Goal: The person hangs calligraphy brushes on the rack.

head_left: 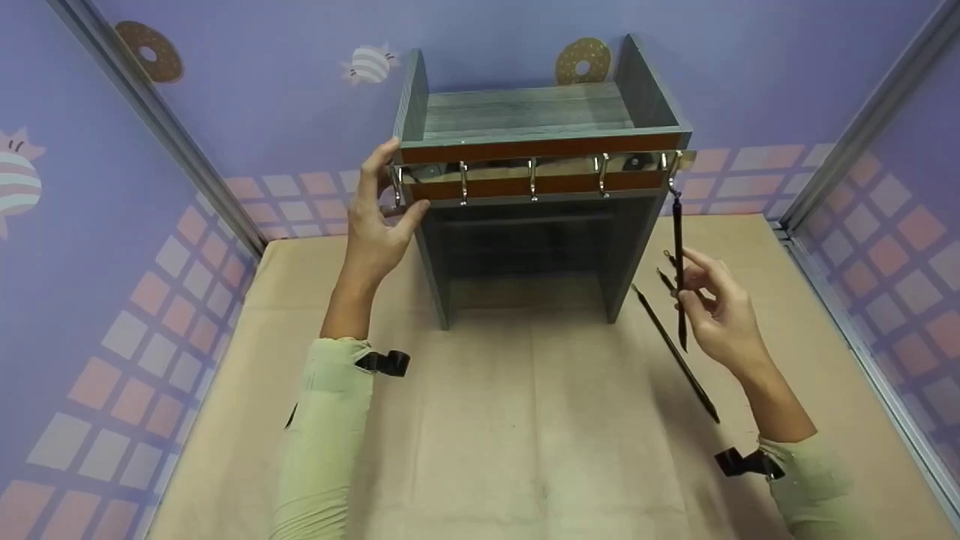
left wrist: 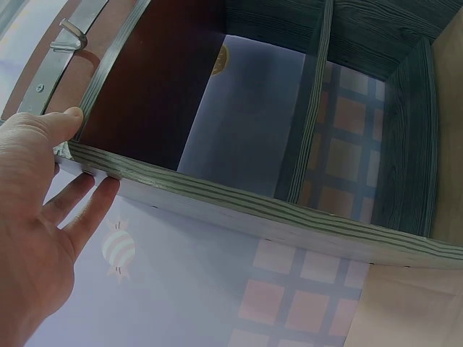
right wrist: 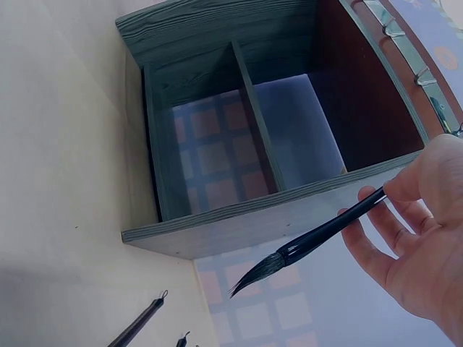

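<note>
Between the fingertips of the right hand (head_left: 718,313) a calligraphy brush (head_left: 679,270) is pinched partway down its black handle, thumb against forefinger, the other fingers loosely bent beside them. The brush hangs almost upright, its loop end caught on the rightmost hook (head_left: 673,169) above the fingers, its dark bristle tip (right wrist: 255,276) below them and clear of the table. It is judged to be light and stiff along the handle, with a soft tuft that would splay or bend if pressed, so a hold on the handle well above the bristles seems best, the cord loop being the part that takes the hook. Just below and beside those fingers, two more brushes (head_left: 675,352) lie on the paper-covered table (head_left: 480,420).

At the left hand (head_left: 379,217), the fingers are straight and slightly spread, laid flat along the outer left side of a grey wooden rack (head_left: 536,187), with the thumb resting on its front corner beside the metal hook rail (head_left: 536,166). Nothing is gripped; the rack is merely steadied. The other hooks along the rail are seen to be bare.

The rack's open top tray is shown with nothing in it, and the compartment beneath, split by a divider (right wrist: 257,134), likewise holds nothing that can be made out.
</note>
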